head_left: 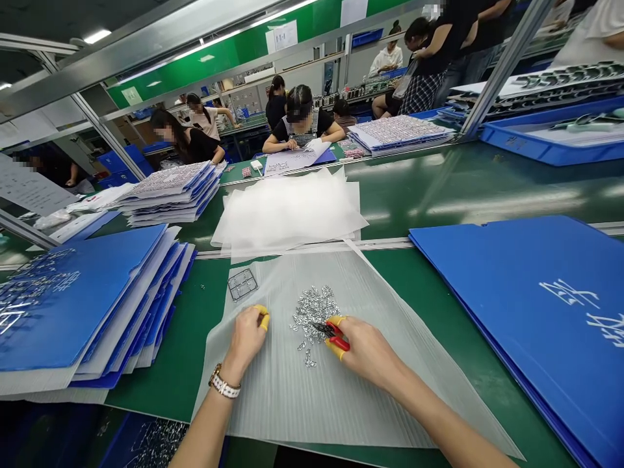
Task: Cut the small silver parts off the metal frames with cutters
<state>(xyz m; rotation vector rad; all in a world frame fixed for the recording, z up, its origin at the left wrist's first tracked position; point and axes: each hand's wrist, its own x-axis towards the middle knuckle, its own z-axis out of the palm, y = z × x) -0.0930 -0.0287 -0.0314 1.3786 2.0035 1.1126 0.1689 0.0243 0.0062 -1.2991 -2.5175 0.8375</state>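
My right hand (368, 348) grips a pair of red-handled nippers (337, 337), their dark jaws over a heap of small shiny silver parts (314, 305). Yellow covers wrap some fingertips on both hands. To the left of the heap, my left hand (251, 331) is closed, thumb and fingers curled together; what they hold, if anything, is hidden. A thin rectangular frame (242, 285) with crossbars lies just beyond my left hand. Heap and frame rest on a translucent white foam sheet (292, 403). A few loose silver pieces (309, 359) lie nearer to me.
Blue boards interleaved with white sheets (112, 286) are stacked at the left, shiny frames on top. A large blue board (526, 279) lies at the right. White sheets (292, 211) are piled ahead. Below the table's left edge are more frames (156, 443). Co-workers sit across the bench.
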